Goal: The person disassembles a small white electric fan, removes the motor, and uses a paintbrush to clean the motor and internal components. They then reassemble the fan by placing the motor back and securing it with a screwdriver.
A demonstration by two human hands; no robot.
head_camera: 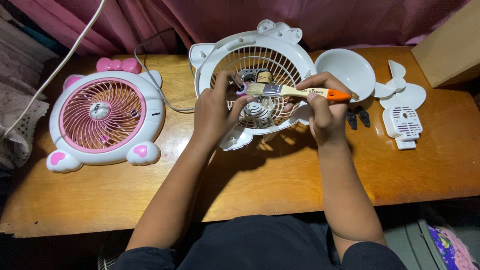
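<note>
Two hands are meeting over the white fan housing (pixel 280 60), which is sitting tilted at the back middle of the wooden table (pixel 100 200), its top edge lying close to the pink curtain (pixel 200 20) behind. The left hand (pixel 215 112) is reaching in from below, fingers bent and pinching a small round purple-tinged part (pixel 242 90) against the grille near the hub. The right hand (pixel 322 105) is curling closed around the handle of a paintbrush (pixel 295 91), wooden with an orange end, and is holding it almost level so that the bristles are touching the area beside the purple part. Both forearms are running up from the near table edge and angling slightly inward, with bare table showing between and beside them.

Left of the housing, an assembled pink and white fan (pixel 102 120) is lying flat, well apart from the left hand, and a grey cord (pixel 160 90) is curving between the two fans. Right of the housing, a white bowl-shaped cover (pixel 345 70) is lying just beside the right hand. Two small black pieces (pixel 357 119) are resting near the right wrist. Farther right, a white fan blade (pixel 400 87) and a small slotted white piece (pixel 404 125) are lying near the far right of the table. A cardboard box (pixel 450 45) is crowding the back right corner. The widest open room is lying along the near edge of the table.
</note>
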